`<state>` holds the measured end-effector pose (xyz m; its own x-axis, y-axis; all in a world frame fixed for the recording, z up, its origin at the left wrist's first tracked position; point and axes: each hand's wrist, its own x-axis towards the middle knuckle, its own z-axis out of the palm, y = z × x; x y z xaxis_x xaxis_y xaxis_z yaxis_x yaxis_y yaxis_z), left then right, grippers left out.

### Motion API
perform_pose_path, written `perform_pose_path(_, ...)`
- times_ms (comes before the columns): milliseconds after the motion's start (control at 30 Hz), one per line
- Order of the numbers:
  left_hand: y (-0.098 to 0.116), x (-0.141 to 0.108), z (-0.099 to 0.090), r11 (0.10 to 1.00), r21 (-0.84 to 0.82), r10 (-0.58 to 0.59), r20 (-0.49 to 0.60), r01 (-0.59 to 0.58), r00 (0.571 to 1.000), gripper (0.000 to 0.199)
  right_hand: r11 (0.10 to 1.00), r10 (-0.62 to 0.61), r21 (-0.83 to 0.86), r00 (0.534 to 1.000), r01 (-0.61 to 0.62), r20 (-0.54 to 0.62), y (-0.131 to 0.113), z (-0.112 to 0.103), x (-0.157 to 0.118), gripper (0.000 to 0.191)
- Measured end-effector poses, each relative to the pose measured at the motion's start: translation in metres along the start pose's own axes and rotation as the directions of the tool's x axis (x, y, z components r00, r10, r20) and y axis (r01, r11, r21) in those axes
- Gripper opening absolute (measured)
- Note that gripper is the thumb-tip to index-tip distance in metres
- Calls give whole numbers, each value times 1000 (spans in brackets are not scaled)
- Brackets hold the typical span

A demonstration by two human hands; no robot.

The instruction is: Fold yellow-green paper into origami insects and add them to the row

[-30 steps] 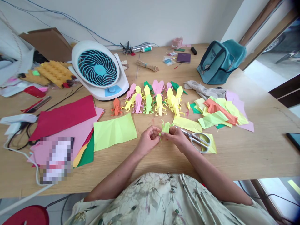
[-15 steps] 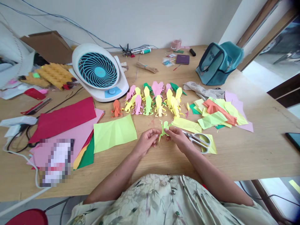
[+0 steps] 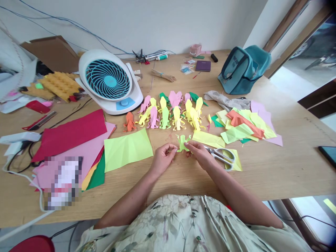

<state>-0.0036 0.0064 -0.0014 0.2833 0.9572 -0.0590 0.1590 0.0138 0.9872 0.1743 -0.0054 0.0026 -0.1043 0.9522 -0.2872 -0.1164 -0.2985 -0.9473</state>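
Observation:
Between my hands is a light-green folded paper figure (image 3: 182,142) with thin cut limbs, held just above the table. My right hand (image 3: 198,152) pinches its body on the right side. With thumb and forefinger together, my left hand (image 3: 166,155) pinches a lower limb of it at the left. Beyond my hands stand rows of similar paper figures, among them a yellow one (image 3: 178,119), a pink one (image 3: 153,118) and an orange one (image 3: 129,121). Scissors (image 3: 223,157) with pale handles lie beside my right hand, partly over yellow paper (image 3: 237,161).
A creased lime sheet (image 3: 128,149) and stacked coloured paper (image 3: 70,134) lie left, before a white fan (image 3: 109,82). Paper pieces (image 3: 244,126) are heaped on the right, near a grey cloth (image 3: 227,101) and a teal bag (image 3: 244,70). A phone (image 3: 328,157) lies at the right edge.
The green figure has turned between my hands, its limbs now spread upward and its lower part pointing down-left. My left fingers have closed to a pinch at its lower limb.

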Motion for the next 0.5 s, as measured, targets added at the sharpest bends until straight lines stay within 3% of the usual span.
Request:
perform_pose_path(167, 0, 1, 1, 996, -82, -41, 41, 44, 998, 27, 999, 21, 28, 1000, -20, -15, 0, 0, 0, 47)
perform_pose_path(267, 0, -1, 2, 999, -36, -36, 45, 38, 998, 27, 999, 17, 47, 999, -16, -30, 0, 1, 0, 47)
perform_pose_path(400, 0, -3, 3, 982, 161, 101, -18, -96, 995, 15, 998, 17, 59, 999, -15, -41, 0, 2, 1, 49)
perform_pose_path(500, -1, -5, 3, 928, 292, 256, -46, -233, 965, 14, 999, 19, 51, 999, -17, -36, 0, 2, 2, 49)
